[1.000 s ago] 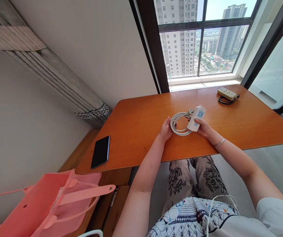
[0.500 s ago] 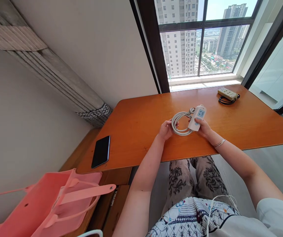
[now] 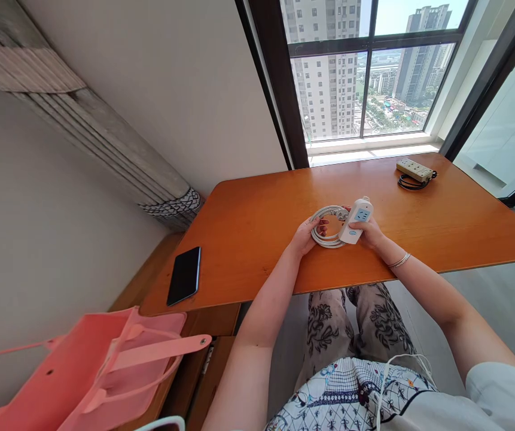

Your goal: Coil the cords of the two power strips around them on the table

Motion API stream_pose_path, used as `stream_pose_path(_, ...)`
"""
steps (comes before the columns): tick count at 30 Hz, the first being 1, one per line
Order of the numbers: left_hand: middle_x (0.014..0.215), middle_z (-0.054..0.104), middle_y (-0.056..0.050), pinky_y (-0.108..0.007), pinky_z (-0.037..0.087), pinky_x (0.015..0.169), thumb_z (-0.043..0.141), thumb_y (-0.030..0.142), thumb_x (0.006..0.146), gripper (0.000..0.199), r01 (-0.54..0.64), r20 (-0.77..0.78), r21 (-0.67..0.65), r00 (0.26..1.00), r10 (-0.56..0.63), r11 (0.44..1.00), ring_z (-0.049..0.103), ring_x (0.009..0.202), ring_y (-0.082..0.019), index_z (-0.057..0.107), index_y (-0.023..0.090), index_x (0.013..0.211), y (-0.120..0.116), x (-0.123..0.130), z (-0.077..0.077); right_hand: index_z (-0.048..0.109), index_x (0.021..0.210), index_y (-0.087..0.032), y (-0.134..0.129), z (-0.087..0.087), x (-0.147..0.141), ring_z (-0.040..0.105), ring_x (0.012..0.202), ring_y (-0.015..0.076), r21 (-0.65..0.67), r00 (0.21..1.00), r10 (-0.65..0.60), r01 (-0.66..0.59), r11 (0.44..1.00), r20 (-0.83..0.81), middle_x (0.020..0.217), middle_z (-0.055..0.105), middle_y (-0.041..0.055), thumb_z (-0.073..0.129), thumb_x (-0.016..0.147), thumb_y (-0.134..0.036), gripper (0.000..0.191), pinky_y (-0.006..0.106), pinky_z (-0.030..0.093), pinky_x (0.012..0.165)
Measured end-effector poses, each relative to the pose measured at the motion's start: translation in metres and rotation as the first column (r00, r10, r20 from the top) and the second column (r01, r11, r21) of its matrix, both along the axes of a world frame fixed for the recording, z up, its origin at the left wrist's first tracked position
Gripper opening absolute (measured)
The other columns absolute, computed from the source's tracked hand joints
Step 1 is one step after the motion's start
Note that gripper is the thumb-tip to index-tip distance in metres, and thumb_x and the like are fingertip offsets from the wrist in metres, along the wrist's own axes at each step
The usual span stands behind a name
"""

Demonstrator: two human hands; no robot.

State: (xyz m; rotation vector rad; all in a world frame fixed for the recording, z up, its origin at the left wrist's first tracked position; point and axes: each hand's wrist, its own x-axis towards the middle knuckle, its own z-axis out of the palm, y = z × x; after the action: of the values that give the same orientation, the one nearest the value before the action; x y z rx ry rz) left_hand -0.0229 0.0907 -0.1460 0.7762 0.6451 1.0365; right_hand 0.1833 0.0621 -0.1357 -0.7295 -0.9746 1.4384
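Observation:
A white power strip [image 3: 356, 222] with blue-framed sockets is held above the near part of the wooden table, its socket face turned up. My right hand [image 3: 371, 232] grips its right side, thumb across the front and the other fingers hidden behind. The strip's white cord [image 3: 328, 243] is wound into a coil on its left. My left hand [image 3: 307, 235] is closed round the left side of that coil, fingertips showing inside the loop. Part of the cord and its plug end lie between the two hands, partly hidden.
The orange-brown table [image 3: 248, 239] spans the view. A second, beige power strip [image 3: 414, 170] with a black cord rests at the far right. On the left lies a dark phone or tablet [image 3: 184, 276]. A pink bag [image 3: 118, 365] stands at the lower left, beside the table.
Both hands have lowered the power strip and its coil slightly toward the table. The strip has tilted a little, and my left fingers have shifted on the coil.

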Motion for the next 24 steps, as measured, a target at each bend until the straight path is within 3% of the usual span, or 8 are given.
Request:
stream_pose_path(4, 0.082, 0.071, -0.004, -0.026, 0.047, 0.061, 0.088, 0.039, 0.066, 0.039, -0.044, -0.026, 0.011, 0.999, 0.044, 0.999, 0.06, 0.064, -0.012, 0.07, 0.015, 0.092, -0.001, 0.0, 0.001, 0.074, 0.099, -0.022, 0.0, 0.001, -0.001, 0.067, 0.1, 0.0264, 0.029, 0.997, -0.015, 0.013, 1.0, 0.07, 0.113, 0.074, 0.0037, 0.086, 0.046, -0.023, 0.054, 0.037, 0.057, 0.083)
stream_pose_path(12, 0.083, 0.068, -0.002, -0.024, 0.044, 0.06, 0.089, 0.052, 0.056, 0.054, -0.128, -0.174, 0.128, 0.973, 0.149, 0.983, 0.056, 0.065, -0.01, 0.066, 0.016, 0.088, 0.0, 0.003, -0.002, 0.07, 0.116, -0.022, -0.004, 0.004, 0.002, 0.07, 0.094, 0.0257, 0.085, 0.976, 0.009, -0.028, 0.996, 0.218, 0.098, 0.076, 0.0026, 0.09, 0.045, -0.023, 0.073, 0.036, 0.058, 0.081)
stream_pose_path(19, 0.076, 0.064, 0.001, -0.026, 0.046, 0.067, 0.084, 0.053, 0.062, 0.047, -0.174, -0.389, 0.462, 0.841, 0.376, 0.869, 0.055, 0.069, -0.012, 0.065, 0.018, 0.088, 0.001, 0.003, -0.005, 0.072, 0.109, -0.021, 0.001, -0.002, 0.001, 0.07, 0.085, 0.0235, 0.1, 0.952, -0.001, -0.031, 0.995, 0.306, 0.091, 0.075, 0.0015, 0.091, 0.049, -0.031, 0.064, 0.038, 0.059, 0.081)
stream_pose_path(24, 0.086, 0.069, -0.003, -0.03, 0.05, 0.074, 0.082, 0.053, 0.064, 0.049, -0.167, -0.373, 0.534, 0.833, 0.409, 0.828, 0.061, 0.079, -0.017, 0.069, 0.019, 0.097, 0.002, 0.001, -0.005, 0.074, 0.098, -0.018, 0.004, -0.009, 0.0, 0.07, 0.089, 0.0252, 0.099, 0.929, -0.026, -0.012, 0.995, 0.369, 0.095, 0.075, 0.0053, 0.091, 0.052, -0.039, 0.053, 0.041, 0.058, 0.084)
